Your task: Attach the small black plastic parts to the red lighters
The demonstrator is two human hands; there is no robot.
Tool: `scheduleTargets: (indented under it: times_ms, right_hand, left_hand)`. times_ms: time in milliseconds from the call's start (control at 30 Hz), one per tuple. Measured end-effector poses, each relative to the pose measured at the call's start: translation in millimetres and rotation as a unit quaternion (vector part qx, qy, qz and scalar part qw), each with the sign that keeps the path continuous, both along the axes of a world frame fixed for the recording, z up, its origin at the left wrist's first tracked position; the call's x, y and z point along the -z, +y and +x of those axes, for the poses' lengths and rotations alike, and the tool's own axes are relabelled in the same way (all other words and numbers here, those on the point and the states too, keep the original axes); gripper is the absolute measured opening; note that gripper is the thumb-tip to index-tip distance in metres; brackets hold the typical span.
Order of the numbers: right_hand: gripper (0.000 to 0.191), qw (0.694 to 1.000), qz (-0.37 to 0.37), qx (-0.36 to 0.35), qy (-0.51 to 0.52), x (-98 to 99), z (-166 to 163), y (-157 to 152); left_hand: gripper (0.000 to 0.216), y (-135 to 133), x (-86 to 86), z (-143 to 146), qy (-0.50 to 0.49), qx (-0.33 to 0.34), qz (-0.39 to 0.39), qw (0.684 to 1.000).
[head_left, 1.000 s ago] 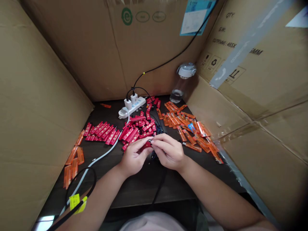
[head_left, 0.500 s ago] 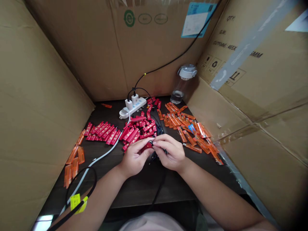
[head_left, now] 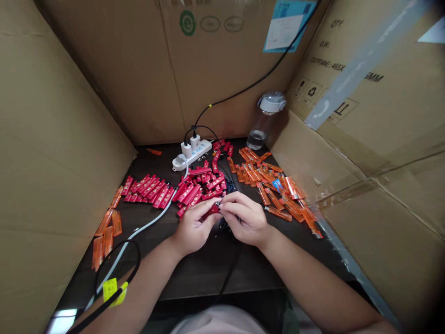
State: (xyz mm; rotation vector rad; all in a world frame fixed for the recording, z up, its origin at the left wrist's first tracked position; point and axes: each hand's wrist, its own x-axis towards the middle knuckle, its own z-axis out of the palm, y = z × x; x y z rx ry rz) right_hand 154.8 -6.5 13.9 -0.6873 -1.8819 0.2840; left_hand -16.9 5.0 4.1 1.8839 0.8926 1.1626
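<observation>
Between thumb and fingers, my left hand (head_left: pixel 193 227) grips a red lighter (head_left: pixel 212 210), its metal top end pointing right. My right hand (head_left: pixel 246 220) is closed in a pinch at that top end, its fingertips touching it; any small part between them is hidden. Just behind my hands lies a heap of red lighters (head_left: pixel 189 192). A row of red lighters (head_left: pixel 148 189) with dark tops is lined up to the left. Several orange see-through lighters (head_left: pixel 253 172) are spread to the right.
A white power strip (head_left: pixel 198 155) with chargers stands behind the heap. Its white cable (head_left: pixel 149 225) runs front left, near a black cable loop (head_left: pixel 139 260). A water bottle (head_left: pixel 257 134) stands back right. More orange lighters (head_left: pixel 107 236) lie left. Cardboard walls (head_left: pixel 139 79) enclose the dark table (head_left: pixel 198 276).
The two hands stay together around the red lighter, with only a slight shift of the right fingers at its top. The view has moved very slightly.
</observation>
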Motion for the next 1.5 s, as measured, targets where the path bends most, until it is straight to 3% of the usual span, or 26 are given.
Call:
scheduleTargets:
  times_ms: [100,167,267,300,367,433,567,700,833,1033,1167,1233,1300,1400,1500]
  right_hand:
    - [0.019,1.000,-0.021,-0.007,0.005,-2.8,2,4]
    - [0.013,0.998,-0.057,0.004,0.025,-7.1,7,7]
    - [0.014,0.984,-0.175,0.012,0.011,-16.4,21,11]
    - [0.019,0.970,-0.238,-0.012,-0.046,-19.4,26,12]
    - [0.017,0.913,-0.345,-0.091,-0.197,-24.1,35,12]
    - [0.015,0.859,-0.387,-0.115,-0.315,-26.5,38,11]
    - [0.016,0.797,-0.402,-0.078,-0.445,-25.6,35,7]
    - [0.021,0.766,-0.396,-0.044,-0.505,-21.8,28,5]
    - [0.024,0.753,-0.381,-0.025,-0.535,-19.8,22,1]
    - [0.012,0.774,-0.343,-0.035,-0.531,-17.3,19,-2]
    - [0.013,0.825,-0.358,-0.057,-0.434,-20.4,30,4]
    - [0.014,0.866,-0.391,-0.056,-0.306,-23.4,36,7]
    - [0.018,0.881,-0.447,-0.062,-0.141,-24.8,38,10]
    - [0.022,0.844,-0.519,-0.105,0.092,-21.4,32,10]
    - [0.019,0.798,-0.540,-0.126,0.237,-14.6,19,9]
  left_hand:
    - [0.030,2,-1.3,-1,0.000,0.000,-0.018,1.000]
    - [0.031,4,-2.3,-1,-0.020,-0.010,-0.070,0.997]
    - [0.034,11,-3.0,-2,-0.106,-0.047,-0.183,0.976]
    - [0.034,13,-3.0,-3,-0.144,-0.056,-0.213,0.965]
    - [0.034,18,-3.1,-3,-0.211,-0.064,-0.257,0.941]
    - [0.034,21,-3.5,-4,-0.251,-0.066,-0.281,0.924]
    - [0.033,24,-2.9,-4,-0.266,-0.068,-0.297,0.914]
    - [0.031,24,0.6,-4,-0.254,-0.059,-0.288,0.922]
    - [0.028,23,2.4,-4,-0.239,-0.059,-0.284,0.927]
    - [0.027,22,1.3,-3,-0.235,-0.062,-0.284,0.927]
    - [0.028,22,0.1,-3,-0.240,-0.062,-0.285,0.926]
    - [0.028,20,-1.4,-3,-0.233,-0.048,-0.291,0.927]
    - [0.029,17,-3.4,-3,-0.209,-0.015,-0.296,0.932]
    - [0.029,13,-5.1,-3,-0.162,0.030,-0.273,0.948]
    - [0.026,11,-3.2,-2,-0.128,0.037,-0.219,0.967]
